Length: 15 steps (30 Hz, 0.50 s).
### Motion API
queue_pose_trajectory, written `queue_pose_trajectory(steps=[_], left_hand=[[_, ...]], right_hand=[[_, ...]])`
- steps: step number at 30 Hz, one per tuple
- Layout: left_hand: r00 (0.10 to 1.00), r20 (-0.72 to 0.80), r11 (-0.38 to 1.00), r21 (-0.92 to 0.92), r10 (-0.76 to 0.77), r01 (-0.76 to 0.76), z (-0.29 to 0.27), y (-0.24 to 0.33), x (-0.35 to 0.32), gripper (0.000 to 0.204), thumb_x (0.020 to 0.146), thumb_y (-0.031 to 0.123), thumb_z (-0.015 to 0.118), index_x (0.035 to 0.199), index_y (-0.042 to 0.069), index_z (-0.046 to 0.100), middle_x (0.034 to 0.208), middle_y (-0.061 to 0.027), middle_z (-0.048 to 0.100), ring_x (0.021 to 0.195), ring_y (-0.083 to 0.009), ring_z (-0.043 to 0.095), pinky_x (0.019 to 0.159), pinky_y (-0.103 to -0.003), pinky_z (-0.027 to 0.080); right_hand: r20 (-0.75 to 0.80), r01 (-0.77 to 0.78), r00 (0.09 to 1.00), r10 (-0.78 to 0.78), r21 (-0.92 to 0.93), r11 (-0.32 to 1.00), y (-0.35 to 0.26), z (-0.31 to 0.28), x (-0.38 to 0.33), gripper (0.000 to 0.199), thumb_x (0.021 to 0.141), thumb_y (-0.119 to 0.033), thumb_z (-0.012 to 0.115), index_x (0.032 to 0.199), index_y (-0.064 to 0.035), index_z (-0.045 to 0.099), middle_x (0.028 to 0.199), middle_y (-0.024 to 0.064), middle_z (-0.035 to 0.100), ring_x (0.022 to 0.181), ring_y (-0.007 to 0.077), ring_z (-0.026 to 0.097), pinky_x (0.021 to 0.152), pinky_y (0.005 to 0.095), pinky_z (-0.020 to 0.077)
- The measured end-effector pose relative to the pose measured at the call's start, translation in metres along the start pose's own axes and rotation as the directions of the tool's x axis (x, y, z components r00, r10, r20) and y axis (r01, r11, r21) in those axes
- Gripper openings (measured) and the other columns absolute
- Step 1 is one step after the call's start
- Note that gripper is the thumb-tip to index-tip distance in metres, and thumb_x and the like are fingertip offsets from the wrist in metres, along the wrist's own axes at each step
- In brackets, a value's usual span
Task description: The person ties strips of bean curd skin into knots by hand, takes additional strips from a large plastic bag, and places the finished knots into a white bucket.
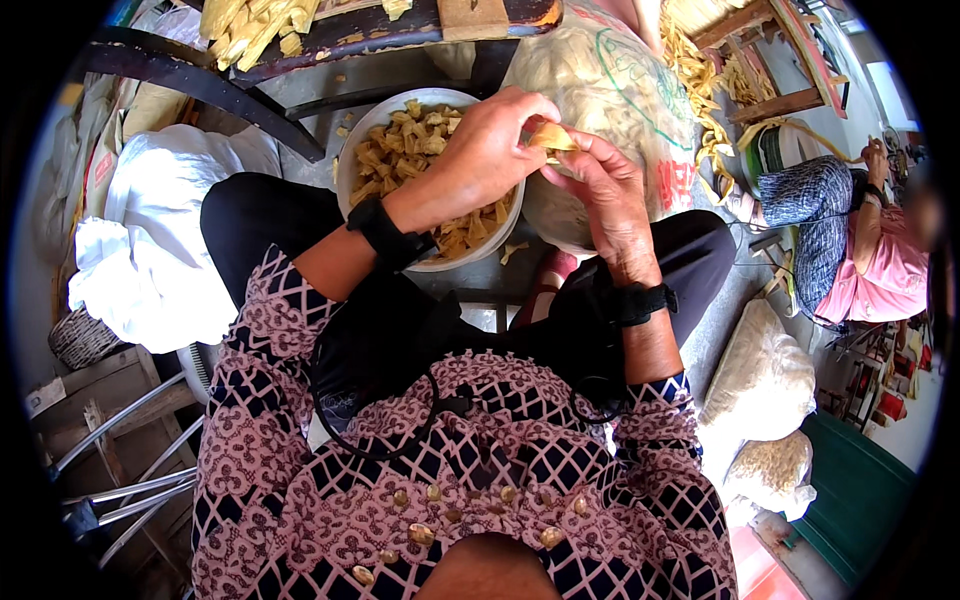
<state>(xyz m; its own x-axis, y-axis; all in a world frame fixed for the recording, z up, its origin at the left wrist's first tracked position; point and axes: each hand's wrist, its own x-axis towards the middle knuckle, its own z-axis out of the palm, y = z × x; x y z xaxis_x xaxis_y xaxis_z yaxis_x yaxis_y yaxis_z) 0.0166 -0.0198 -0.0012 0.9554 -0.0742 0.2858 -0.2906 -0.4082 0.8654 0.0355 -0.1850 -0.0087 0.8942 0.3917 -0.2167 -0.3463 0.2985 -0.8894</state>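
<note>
Above my lap, a small folded piece of dried yellow husk (552, 137) is pinched between my two hands. My left hand (490, 145) reaches over the basin, its fingertips closed on the near side of the piece. From the right, my right hand (606, 185) grips the same piece between thumb and fingers. Part of the piece is hidden by the fingers. Below my left hand stands a white basin (345, 170) holding many similar folded yellow pieces (400, 150).
A dark wooden bench (370, 40) with yellow husks (255, 30) is ahead. A large stuffed plastic sack (620, 90) stands beyond my right hand. White bags (180, 200) lie at left. At right, another person (880, 250) sits by a wooden frame (790, 100) and sacks (760, 370).
</note>
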Motion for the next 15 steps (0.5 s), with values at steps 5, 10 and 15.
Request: queue_pose_trajectory(steps=[5, 10, 15], left_hand=[[0.982, 0.074, 0.958, -0.218, -0.175, 0.187, -0.002, -0.024, -0.003, 0.009, 0.077, -0.003, 0.059, 0.083, 0.0, 0.053, 0.069, -0.0022, 0.055, 0.063, -0.0076, 0.055, 0.054, -0.021, 0.043], [0.946, 0.18, 0.876, -0.362, -0.271, 0.32, -0.003, -0.03, -0.008, 0.004, 0.077, -0.001, 0.059, 0.078, 0.0, 0.055, 0.07, -0.0026, 0.058, 0.058, -0.0062, 0.055, 0.05, -0.019, 0.042], [0.926, 0.262, 0.825, -0.433, -0.271, 0.364, -0.015, -0.021, -0.005, 0.004, 0.076, -0.003, 0.059, 0.08, -0.003, 0.059, 0.067, -0.0078, 0.061, 0.058, -0.0098, 0.059, 0.049, -0.021, 0.045]], right_hand=[[0.142, -0.171, 0.976, 0.166, 0.024, 0.985, 0.003, -0.016, 0.003, 0.026, 0.084, -0.001, 0.057, 0.109, 0.0057, 0.055, 0.101, 0.0118, 0.061, 0.092, 0.0204, 0.06, 0.085, 0.0374, 0.0524], [0.248, -0.247, 0.943, 0.222, 0.073, 0.966, 0.007, -0.021, 0.002, 0.028, 0.085, -0.005, 0.059, 0.111, 0.0043, 0.055, 0.107, 0.0118, 0.058, 0.096, 0.0202, 0.059, 0.085, 0.0407, 0.0517], [0.181, -0.178, 0.964, 0.194, -0.101, 0.979, 0.006, -0.021, -0.005, 0.026, 0.087, -0.006, 0.056, 0.113, 0.0006, 0.056, 0.111, 0.0094, 0.058, 0.102, 0.0201, 0.057, 0.09, 0.0423, 0.0476]])
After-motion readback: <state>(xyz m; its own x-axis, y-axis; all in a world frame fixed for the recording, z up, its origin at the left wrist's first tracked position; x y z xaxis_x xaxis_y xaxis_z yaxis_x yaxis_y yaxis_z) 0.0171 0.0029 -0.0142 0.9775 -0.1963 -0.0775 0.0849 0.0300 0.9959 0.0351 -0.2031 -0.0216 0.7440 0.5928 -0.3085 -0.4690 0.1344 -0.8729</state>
